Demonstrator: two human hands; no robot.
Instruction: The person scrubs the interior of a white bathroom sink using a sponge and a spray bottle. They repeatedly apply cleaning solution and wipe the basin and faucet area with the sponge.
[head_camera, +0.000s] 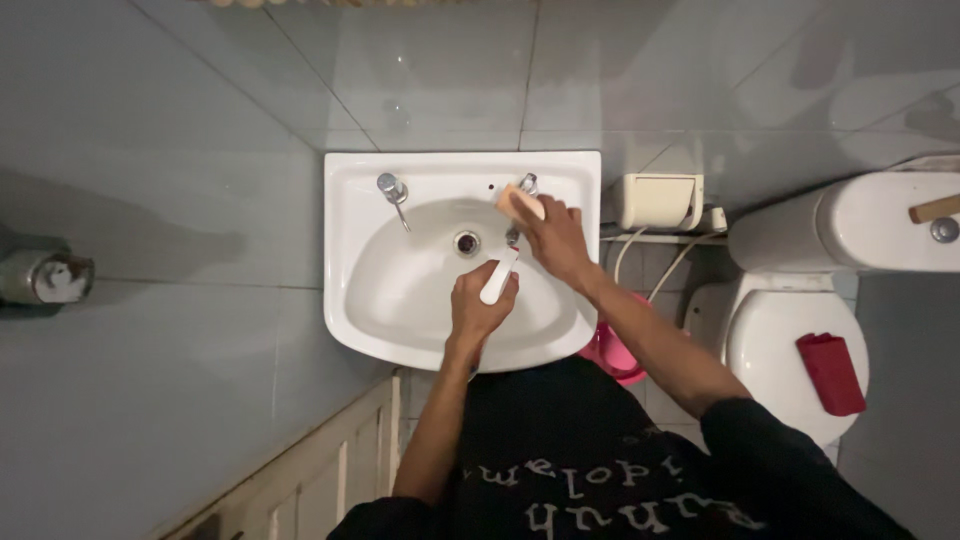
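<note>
Seen from above, a person stands at a white wall-mounted sink (370, 320). The left hand (480, 305) is closed around a white tube-shaped object (499, 276), possibly a toothbrush handle, held over the basin near the drain (467, 242). The right hand (555, 240) grips a pale peach bar of soap (520, 203) beside the right tap (528, 183). A toilet (780, 340) stands to the right.
</note>
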